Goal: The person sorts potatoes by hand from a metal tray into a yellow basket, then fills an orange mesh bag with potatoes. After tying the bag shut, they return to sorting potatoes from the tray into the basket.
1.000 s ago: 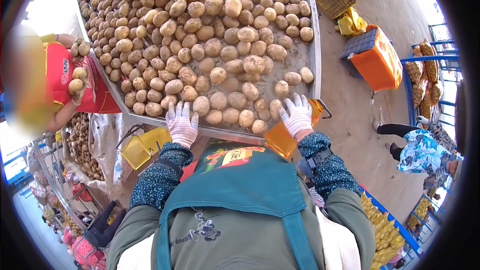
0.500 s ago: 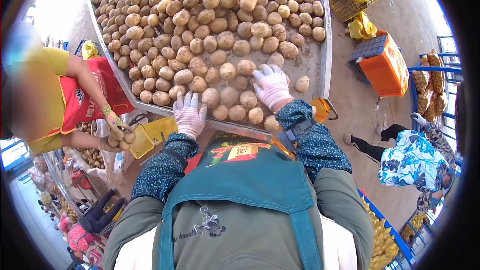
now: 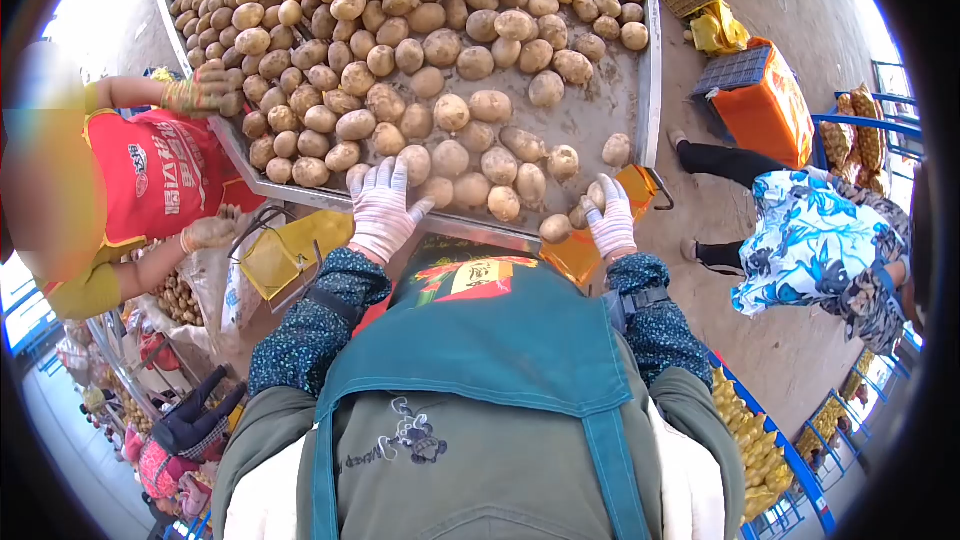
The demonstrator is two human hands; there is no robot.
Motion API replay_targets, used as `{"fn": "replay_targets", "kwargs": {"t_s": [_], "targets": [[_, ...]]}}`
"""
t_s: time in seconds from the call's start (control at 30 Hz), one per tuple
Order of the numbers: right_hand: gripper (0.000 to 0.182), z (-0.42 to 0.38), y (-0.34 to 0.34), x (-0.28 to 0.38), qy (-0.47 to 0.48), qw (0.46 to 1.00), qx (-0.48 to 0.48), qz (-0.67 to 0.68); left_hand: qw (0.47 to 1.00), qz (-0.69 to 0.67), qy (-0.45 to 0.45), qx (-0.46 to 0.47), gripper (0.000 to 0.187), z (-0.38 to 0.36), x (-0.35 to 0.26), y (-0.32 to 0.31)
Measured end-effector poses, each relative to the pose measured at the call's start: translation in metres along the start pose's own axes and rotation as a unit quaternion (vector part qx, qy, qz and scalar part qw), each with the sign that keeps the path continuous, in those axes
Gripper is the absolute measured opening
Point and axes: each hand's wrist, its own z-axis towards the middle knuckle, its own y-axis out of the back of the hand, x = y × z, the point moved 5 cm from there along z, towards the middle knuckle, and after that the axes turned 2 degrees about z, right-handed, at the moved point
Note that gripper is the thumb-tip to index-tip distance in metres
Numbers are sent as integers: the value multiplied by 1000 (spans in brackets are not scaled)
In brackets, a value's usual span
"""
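My left hand (image 3: pixel 385 212), in a white-and-pink striped glove, lies with fingers spread against potatoes at the near edge of the metal sorting table (image 3: pixel 470 229). A potato (image 3: pixel 437 192) sits beside its thumb. My right hand (image 3: pixel 612 224), gloved alike, is at the near right corner, its fingers curved around a potato (image 3: pixel 597 196). Another potato (image 3: pixel 555 229) lies just left of it at the table's lip, above an orange bag (image 3: pixel 572 258). Several loose potatoes lie between my hands, and a large heap (image 3: pixel 400 0) covers the far part.
A co-worker in a red apron (image 3: pixel 165 175) stands left, one gloved hand (image 3: pixel 200 90) at the table's edge. A yellow bag (image 3: pixel 285 258) hangs near them. An orange-covered crate (image 3: pixel 765 105) stands right. Another person in a blue-and-white floral top (image 3: pixel 815 235) is at the right.
My right hand has moved from the tabletop toward the near right corner, and potatoes there have shifted. The co-worker's hands no longer hold potatoes; one has risen to the table's edge.
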Motion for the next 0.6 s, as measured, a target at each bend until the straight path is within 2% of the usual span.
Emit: {"fn": "replay_targets", "kwargs": {"t_s": [0.03, 0.07, 0.13, 0.2, 0.27, 0.3, 0.37, 0.43, 0.47, 0.5, 0.53, 0.57, 0.6], "targets": [[58, -7, -4, -18, -78, 994, -5, 71, 1000, 2, 0, 1, 88, 2, -1, -1], [59, -12, -10, -32, -101, 992, 17, 72, 999, -1, 14, 41, 89, 8, -4, 1], [57, -21, -12, -34, -108, 993, 2, 41, 993, -12, 35, 110, 91, 19, -12, 7], [56, -22, -9, -22, -118, 993, -16, 9, 993, -14, 26, 110, 91, 21, -15, 2], [52, -7, 2, 17, 35, 993, -104, -50, 993, -36, 15, 112, 90, 28, -23, -1], [51, 4, 2, 36, 82, 989, -116, -46, 993, -36, 11, 111, 90, 31, -29, -8], [56, 26, 0, 80, 141, 985, -75, -64, 996, -57, -57, 36, 87, 37, -48, -19], [63, 43, -15, 116, 184, 973, -2, -137, 993, -96, -50, 44, 84, 47, -66, -20], [69, 50, -37, 113, 195, 972, 45, -122, 987, -129, -90, 38, 80, 51, -72, -25], [69, 55, -42, 120, 198, 972, 47, -119, 978, -161, -130, 33, 76, 55, -75, -23], [70, 57, -51, 128, 219, 958, 84, -165, 974, -188, -129, 12, 68, 56, -68, -18], [71, 58, -58, 134, 240, 940, 120, -211, 978, -159, -124, -48, 62, 56, -62, 0], [66, 60, -58, 135, 236, 936, 130, -227, 986, -142, -71, -59, 61, 52, -45, 1]]}}
